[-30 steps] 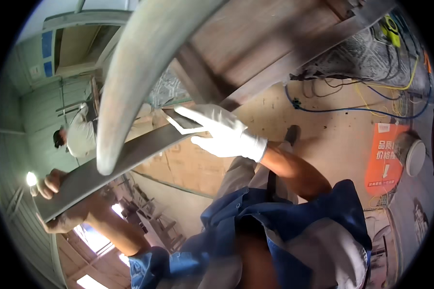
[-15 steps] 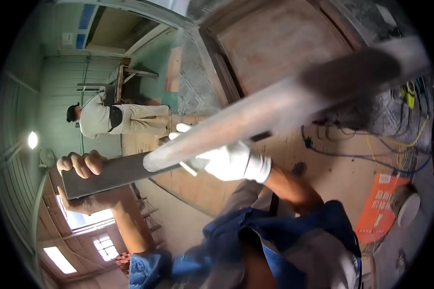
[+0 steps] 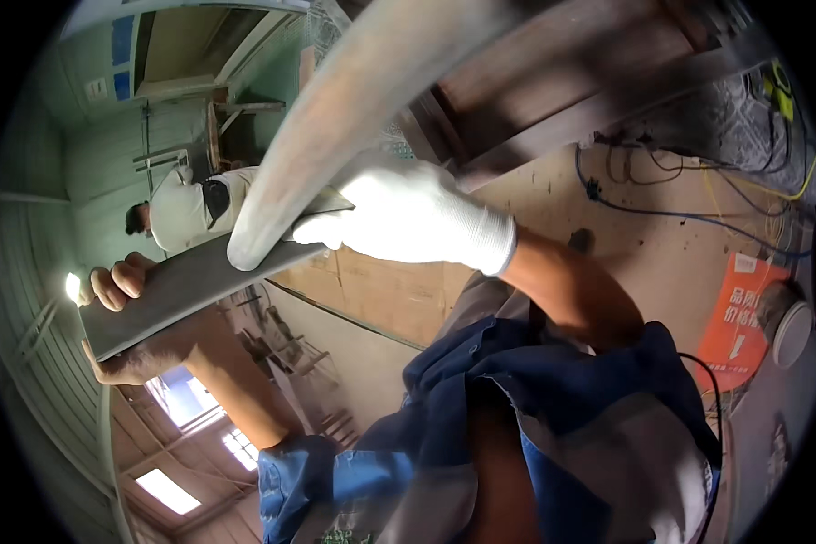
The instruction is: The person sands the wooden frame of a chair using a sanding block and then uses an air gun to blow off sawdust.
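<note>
Two hands carry one long grey board [image 3: 190,286] held up in front of the worker. The bare left hand [image 3: 122,322] wraps its far end, fingers [image 3: 116,281] curled over the top edge and pressed together. The white-gloved right hand [image 3: 408,218] lies on the near end, fingers close together along the face. The board's long axis runs from lower left up toward the glove, under a pale curved bar [image 3: 335,118]. Another person [image 3: 195,208] works behind.
</note>
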Action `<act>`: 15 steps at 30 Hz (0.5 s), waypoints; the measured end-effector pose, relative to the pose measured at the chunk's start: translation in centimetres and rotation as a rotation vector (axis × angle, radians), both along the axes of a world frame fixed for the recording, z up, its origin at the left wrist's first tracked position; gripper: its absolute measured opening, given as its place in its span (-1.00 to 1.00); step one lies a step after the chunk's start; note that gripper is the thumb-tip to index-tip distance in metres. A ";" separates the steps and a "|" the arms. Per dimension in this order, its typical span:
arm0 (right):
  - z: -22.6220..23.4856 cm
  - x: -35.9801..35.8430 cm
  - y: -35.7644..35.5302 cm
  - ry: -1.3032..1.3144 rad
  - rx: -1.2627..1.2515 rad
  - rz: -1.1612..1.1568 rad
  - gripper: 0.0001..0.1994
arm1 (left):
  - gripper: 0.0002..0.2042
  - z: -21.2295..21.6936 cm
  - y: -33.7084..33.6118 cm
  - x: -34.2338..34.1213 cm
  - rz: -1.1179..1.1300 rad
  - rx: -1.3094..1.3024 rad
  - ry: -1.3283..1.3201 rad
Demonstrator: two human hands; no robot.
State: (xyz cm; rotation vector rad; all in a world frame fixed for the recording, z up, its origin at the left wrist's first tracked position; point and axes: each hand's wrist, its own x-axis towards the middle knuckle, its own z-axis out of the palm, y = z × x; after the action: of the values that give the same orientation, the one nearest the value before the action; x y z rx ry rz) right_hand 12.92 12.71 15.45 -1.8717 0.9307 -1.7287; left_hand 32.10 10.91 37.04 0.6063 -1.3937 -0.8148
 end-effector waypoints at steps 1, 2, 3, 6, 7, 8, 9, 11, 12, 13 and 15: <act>0.7 -0.7 -0.2 0.091 0.102 0.133 -0.66 | -0.66 0.1 -0.2 0.2 -0.009 -0.009 -0.005; 1.3 -1.6 -0.5 0.195 0.205 0.256 -0.62 | -0.65 0.1 -0.4 0.8 -0.096 0.014 0.004; 1.8 -2.1 -1.1 0.259 0.285 0.336 -0.60 | -0.64 0.1 -0.7 0.8 -0.076 0.002 -0.043; 2.2 -1.1 -1.4 0.233 0.449 0.476 -0.54 | -0.62 0.4 -0.3 0.8 -0.099 0.004 -0.066; 2.2 -1.1 -1.6 0.132 0.477 0.487 -0.54 | -0.62 0.3 -0.4 0.5 -0.079 0.012 -0.055; 2.2 -1.2 -1.9 0.027 0.500 0.495 -0.54 | -0.61 -0.1 -0.5 -0.3 0.005 -0.015 -0.048; 2.4 -1.0 -2.1 -0.076 0.514 0.514 -0.54 | -0.61 -0.5 -0.2 -1.1 0.104 -0.046 -0.040; 2.0 -0.4 -2.5 -0.170 0.471 0.535 -0.57 | -0.66 -0.9 -0.3 -1.2 -0.069 -0.014 -0.029; 1.8 -0.1 -2.5 -0.269 0.459 0.594 -0.60 | -0.68 -1.0 -0.1 -0.8 -0.141 -0.005 -0.022; 1.5 0.4 -2.8 -0.394 0.446 0.679 -0.64 | -0.67 -1.1 0.2 -0.6 -0.110 0.003 -0.025; 1.0 2.8 -2.9 -0.764 0.467 0.964 -0.71 | -0.74 -1.5 1.3 -2.4 0.044 0.044 0.014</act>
State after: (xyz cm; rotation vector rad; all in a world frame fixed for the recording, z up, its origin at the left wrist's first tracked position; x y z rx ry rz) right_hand 15.70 9.85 16.49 -0.9226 0.0505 -1.2504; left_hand 29.68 12.21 35.52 0.6612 -1.3483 -0.8148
